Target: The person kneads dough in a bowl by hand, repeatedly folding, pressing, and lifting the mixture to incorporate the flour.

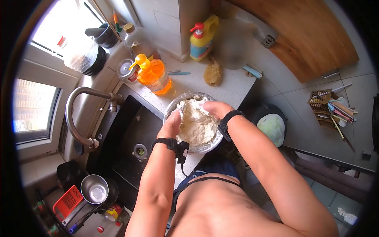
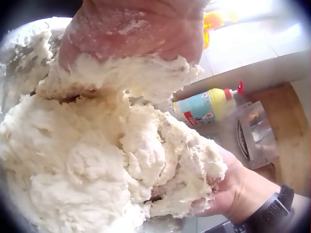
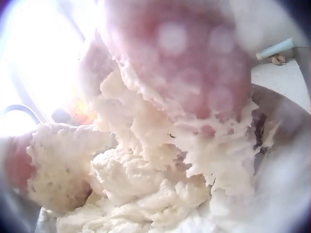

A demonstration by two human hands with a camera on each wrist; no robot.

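A metal bowl [image 1: 205, 148] at the counter's edge holds a large mass of wet, sticky, pale dough [image 1: 197, 128]. My left hand [image 1: 171, 125] grips the dough at the left side of the bowl. On the far right side my right hand [image 1: 218, 110] grips it too. In the left wrist view, dough coats the fingers of both hands and hides most of them. Ragged sheets of dough [image 3: 146, 126] hang from the right hand [image 3: 189, 63] in the right wrist view, where the left hand [image 3: 17, 165] shows at the left edge.
Left of the bowl lies a dark sink [image 1: 130, 126] with a curved tap [image 1: 73, 114]. An orange pump bottle [image 1: 154, 77] stands just behind the bowl. Farther back are a yellow bottle [image 1: 201, 45] and a tan sponge [image 1: 213, 74]. A pale green melon-like object [image 1: 271, 128] sits lower right.
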